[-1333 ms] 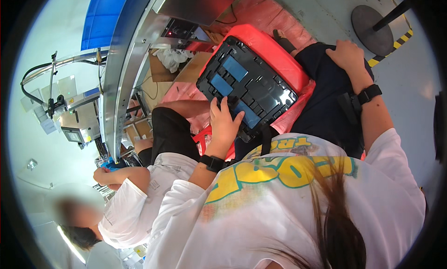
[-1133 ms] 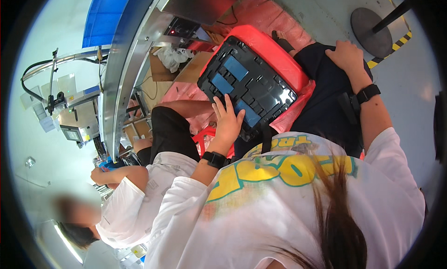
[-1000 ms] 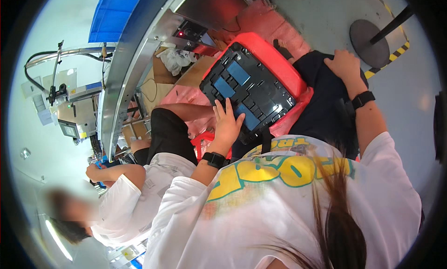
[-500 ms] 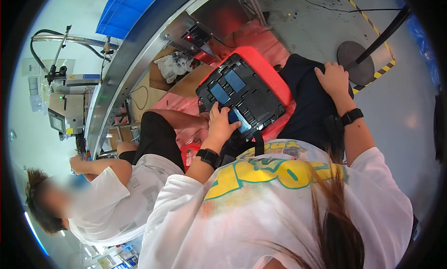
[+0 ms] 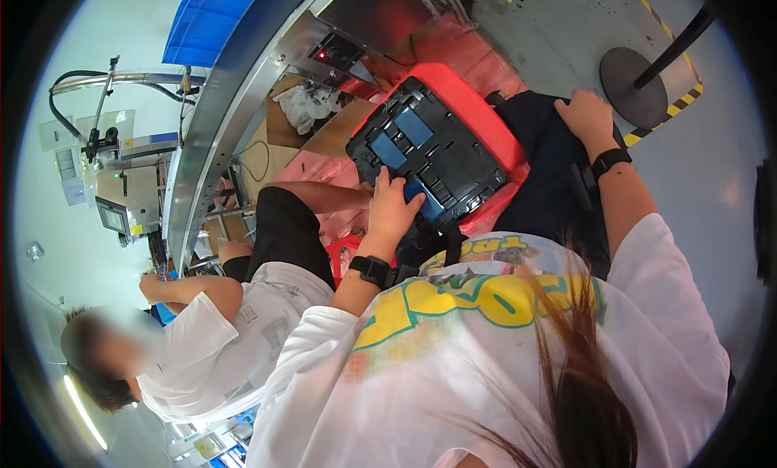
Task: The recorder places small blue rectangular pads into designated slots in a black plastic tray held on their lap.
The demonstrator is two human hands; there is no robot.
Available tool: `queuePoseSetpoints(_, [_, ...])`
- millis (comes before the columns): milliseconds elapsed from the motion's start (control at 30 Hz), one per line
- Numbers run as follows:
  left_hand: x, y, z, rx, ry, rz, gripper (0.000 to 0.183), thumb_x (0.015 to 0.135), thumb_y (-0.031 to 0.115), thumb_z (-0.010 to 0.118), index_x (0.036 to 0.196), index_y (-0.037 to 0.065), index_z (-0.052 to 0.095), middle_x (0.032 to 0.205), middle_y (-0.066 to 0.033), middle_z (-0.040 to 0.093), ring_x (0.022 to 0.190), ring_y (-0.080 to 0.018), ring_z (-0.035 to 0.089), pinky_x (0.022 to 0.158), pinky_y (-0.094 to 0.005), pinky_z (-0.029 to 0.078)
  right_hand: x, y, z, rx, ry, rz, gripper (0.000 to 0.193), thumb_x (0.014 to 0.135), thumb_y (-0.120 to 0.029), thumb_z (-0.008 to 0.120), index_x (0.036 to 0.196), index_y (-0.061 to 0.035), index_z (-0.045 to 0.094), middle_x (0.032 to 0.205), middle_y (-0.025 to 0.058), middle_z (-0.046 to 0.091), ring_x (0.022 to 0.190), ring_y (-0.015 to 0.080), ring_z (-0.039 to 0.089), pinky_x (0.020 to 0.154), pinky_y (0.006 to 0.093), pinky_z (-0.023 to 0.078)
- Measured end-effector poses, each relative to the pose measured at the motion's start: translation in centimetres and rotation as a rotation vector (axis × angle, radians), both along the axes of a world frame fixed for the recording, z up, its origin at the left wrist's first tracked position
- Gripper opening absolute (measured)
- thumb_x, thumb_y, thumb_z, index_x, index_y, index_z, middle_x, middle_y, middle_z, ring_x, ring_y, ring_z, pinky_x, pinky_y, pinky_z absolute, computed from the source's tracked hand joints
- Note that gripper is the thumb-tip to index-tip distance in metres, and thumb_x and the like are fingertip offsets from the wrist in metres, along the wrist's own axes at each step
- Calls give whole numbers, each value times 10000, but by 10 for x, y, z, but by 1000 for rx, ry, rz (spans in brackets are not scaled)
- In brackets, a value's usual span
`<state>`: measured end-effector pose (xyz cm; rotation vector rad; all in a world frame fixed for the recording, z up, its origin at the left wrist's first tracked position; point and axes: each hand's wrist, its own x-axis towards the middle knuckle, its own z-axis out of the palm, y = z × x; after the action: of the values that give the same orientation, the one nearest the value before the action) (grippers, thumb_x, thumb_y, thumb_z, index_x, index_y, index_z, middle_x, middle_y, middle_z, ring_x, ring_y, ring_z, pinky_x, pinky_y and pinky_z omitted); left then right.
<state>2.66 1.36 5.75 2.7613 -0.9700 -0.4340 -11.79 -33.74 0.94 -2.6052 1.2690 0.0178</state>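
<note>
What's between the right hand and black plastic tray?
From the right hand to black plastic tray, the head view shows a dark trouser leg, then a red base.

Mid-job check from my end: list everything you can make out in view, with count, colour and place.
Moulded plastic part: one, black, over the red support
Pads: three, blue, on the plastic part
Red support: one, red, beneath the plastic part
Plastic bag: one, whitish, under the metal frame
Metal frame: one, silver, upper left
Blue panel: one, blue, top left
Machine with screen: one, silver, far left
Post base: one, black, floor at upper right
Striped tape: yellow and black, floor beside the base
Co-worker: one, white shirt, black shorts, left
Wristbands: two, black, one per wrist
Left hand: one, fingers on the plastic part
Right hand: one, on the dark-clothed leg
</note>
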Motion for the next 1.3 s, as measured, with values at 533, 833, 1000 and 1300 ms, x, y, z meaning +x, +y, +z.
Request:
queuePoseSetpoints(533, [-4, -23, 10, 431, 42, -128, 584, 792, 373, 629, 1159, -63, 501, 1367, -347, 249, 1251, -443, 333, 953, -538, 362, 3, -1, -1, 7, 13, 20, 417, 753, -404, 538, 881, -30, 673, 888, 175, 653, 878, 347, 620, 756, 451, 479])
queuePoseSetpoints(833, [-7, -17, 1, 517, 83, -190, 792, 794, 388, 634, 1263, -156, 299, 1378, -414, 75, 1291, -523, 181, 1008, -471, 345, 3, 0, 3, 29, 27, 4, 422, 745, -401, 539, 875, -24, 675, 895, 185, 654, 883, 354, 620, 767, 454, 478])
queuePoseSetpoints(1000, [-10, -23, 7, 520, 80, -191, 870, 745, 427, 680, 1237, -187, 310, 1366, -427, 98, 1280, -529, 202, 1022, -456, 328, 3, -1, 1, 26, 17, 5, 424, 741, -399, 539, 874, -21, 677, 893, 189, 654, 880, 355, 623, 769, 455, 480])
queuePoseSetpoints(1300, [-11, -23, 11, 396, 57, -142, 886, 700, 464, 707, 1214, -169, 360, 1352, -421, 167, 1279, -504, 238, 1025, -436, 329, 4, -2, -1, 43, 6, 12, 432, 750, -409, 527, 882, -26, 677, 902, 185, 654, 874, 360, 621, 771, 459, 475])
